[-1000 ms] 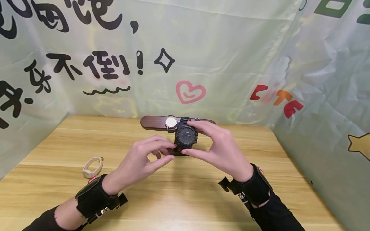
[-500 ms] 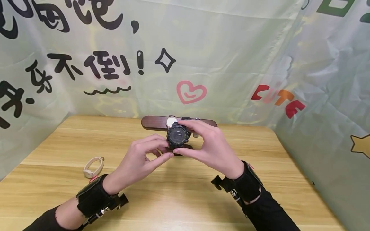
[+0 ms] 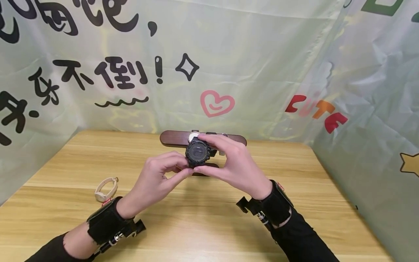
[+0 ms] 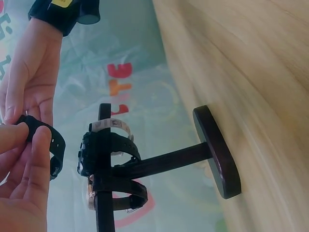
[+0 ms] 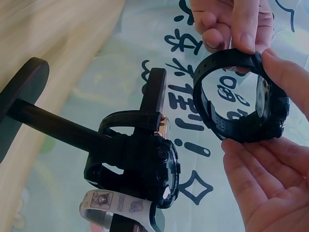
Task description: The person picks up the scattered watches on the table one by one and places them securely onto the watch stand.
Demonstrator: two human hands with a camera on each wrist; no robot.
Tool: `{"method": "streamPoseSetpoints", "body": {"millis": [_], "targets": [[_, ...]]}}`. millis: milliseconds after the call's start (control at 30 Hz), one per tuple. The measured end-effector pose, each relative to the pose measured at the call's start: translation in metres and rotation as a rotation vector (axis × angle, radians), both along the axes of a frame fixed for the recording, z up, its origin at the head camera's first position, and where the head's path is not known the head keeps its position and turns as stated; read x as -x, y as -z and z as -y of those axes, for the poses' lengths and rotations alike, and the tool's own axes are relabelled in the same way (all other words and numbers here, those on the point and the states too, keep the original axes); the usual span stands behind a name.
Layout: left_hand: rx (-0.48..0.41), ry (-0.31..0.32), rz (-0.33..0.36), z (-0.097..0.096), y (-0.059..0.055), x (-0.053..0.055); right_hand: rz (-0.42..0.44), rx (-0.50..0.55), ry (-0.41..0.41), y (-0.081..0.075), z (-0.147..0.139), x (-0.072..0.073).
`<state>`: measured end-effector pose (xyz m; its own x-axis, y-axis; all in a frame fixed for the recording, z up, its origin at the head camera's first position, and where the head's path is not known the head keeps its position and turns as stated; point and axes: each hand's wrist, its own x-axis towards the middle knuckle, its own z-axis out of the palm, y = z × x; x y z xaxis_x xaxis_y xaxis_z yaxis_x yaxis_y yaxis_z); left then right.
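Note:
A black sports watch point(image 3: 198, 151) with its strap in a loop is held in front of the stand, dial up in the head view. My right hand point(image 3: 237, 162) grips it between thumb and fingers. My left hand point(image 3: 160, 174) pinches its strap point(image 4: 58, 147) between thumb and finger. Behind is a dark wooden T-shaped watch stand point(image 3: 171, 138). On its bar hang a white-faced watch point(image 3: 193, 136) with a dark strap, another black sports watch point(image 5: 164, 169) and a watch with a pale printed strap point(image 5: 113, 205). My right hand partly covers these in the head view.
A beige watch point(image 3: 104, 196) lies on the wooden table point(image 3: 196, 225), left of my left hand. A printed cloth point(image 3: 262, 72) hangs behind the table and along its right side.
My right hand has brought the black sports watch left, off the front of the stand, toward my left hand. The left fingers have closed on its strap.

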<state>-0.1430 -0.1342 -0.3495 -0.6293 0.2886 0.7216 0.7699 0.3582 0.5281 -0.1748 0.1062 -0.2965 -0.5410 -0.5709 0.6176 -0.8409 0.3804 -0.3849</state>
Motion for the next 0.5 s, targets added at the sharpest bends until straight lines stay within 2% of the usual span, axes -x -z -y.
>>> {"method": "streamPoseSetpoints", "body": {"millis": [267,500], "targets": [[-0.015,-0.003,-0.03,0.0007,0.001,0.0006,-0.009,-0.018,-0.012,-0.0001,0.0002,0.0019],[-0.012,-0.03,-0.072,0.0045,-0.0023,0.0033,-0.012,-0.057,0.023,-0.0035,-0.0074,0.0053]]}}
